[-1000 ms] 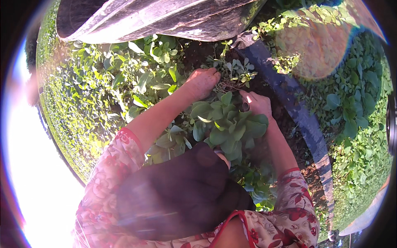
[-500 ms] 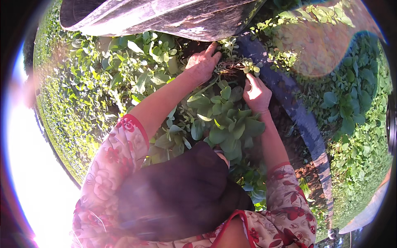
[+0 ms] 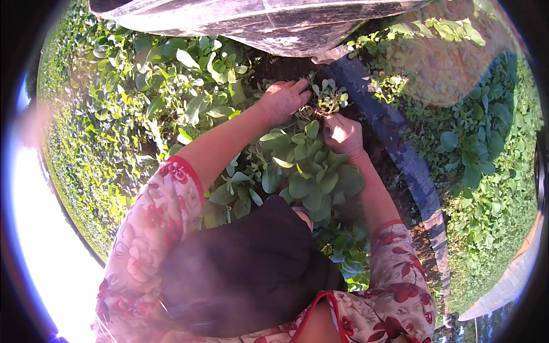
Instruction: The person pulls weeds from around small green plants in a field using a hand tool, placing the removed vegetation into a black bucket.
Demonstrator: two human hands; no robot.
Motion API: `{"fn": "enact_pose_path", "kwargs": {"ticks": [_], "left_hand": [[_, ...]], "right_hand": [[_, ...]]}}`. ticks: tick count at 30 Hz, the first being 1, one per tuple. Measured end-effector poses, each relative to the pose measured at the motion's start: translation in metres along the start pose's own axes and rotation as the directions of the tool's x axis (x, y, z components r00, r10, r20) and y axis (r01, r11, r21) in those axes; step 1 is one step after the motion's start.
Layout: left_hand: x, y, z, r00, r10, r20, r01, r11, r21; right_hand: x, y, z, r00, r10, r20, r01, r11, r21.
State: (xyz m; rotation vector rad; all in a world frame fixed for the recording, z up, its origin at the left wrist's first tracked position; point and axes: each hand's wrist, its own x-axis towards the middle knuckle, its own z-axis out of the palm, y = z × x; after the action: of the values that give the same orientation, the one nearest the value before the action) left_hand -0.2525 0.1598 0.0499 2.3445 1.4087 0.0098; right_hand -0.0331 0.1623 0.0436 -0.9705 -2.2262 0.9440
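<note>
A small bunch of leafy plants [image 3: 330, 98] with thin, pale stems or roots sits between my hands, near the soil. My right hand [image 3: 345, 136] is closed, with thumb and finger pinched at the base of the bunch. Just left of it, my left hand [image 3: 283, 102] has its fingers curled together beside the stems; what lies under the fingertips is hidden. A larger broad-leaved green plant [image 3: 320, 180] grows between my forearms.
A large, worn dark container [image 3: 269, 26] with a curved wall stands just beyond my hands. Along the right runs a dark strip [image 3: 394, 123] like a hose or sheeting. Dense green plants [image 3: 108, 137] cover the left side, and more leafy growth [image 3: 486, 131] lies right of the strip.
My right hand has moved nearer and left, bringing the small leafy bunch with it. My left hand has drawn back slightly, its pointing finger now curled in.
</note>
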Motion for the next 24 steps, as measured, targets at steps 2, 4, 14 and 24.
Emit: {"fn": "enact_pose_path", "kwargs": {"ticks": [2,4,14,24], "left_hand": [[-0.006,0.004,0.005,0.991,0.126,-0.037,-0.125,0.992,0.026],[-0.004,0.018,0.012,0.97,0.171,-0.173,-0.179,0.983,-0.032],[-0.079,0.04,-0.156,0.936,-0.15,-0.319,0.051,0.952,-0.301],[-0.141,-0.031,-0.388,0.473,-0.26,-0.842,0.305,0.945,-0.121]], "right_hand": [[-0.016,-0.021,-0.014,0.996,0.084,0.042,-0.08,0.994,-0.07],[-0.04,-0.024,-0.025,0.991,0.132,0.032,-0.129,0.988,-0.089],[-0.127,-0.059,-0.087,0.833,0.463,-0.303,-0.5,0.864,-0.054],[-0.138,-0.08,-0.088,0.745,0.623,-0.241,-0.658,0.744,-0.111]]}}
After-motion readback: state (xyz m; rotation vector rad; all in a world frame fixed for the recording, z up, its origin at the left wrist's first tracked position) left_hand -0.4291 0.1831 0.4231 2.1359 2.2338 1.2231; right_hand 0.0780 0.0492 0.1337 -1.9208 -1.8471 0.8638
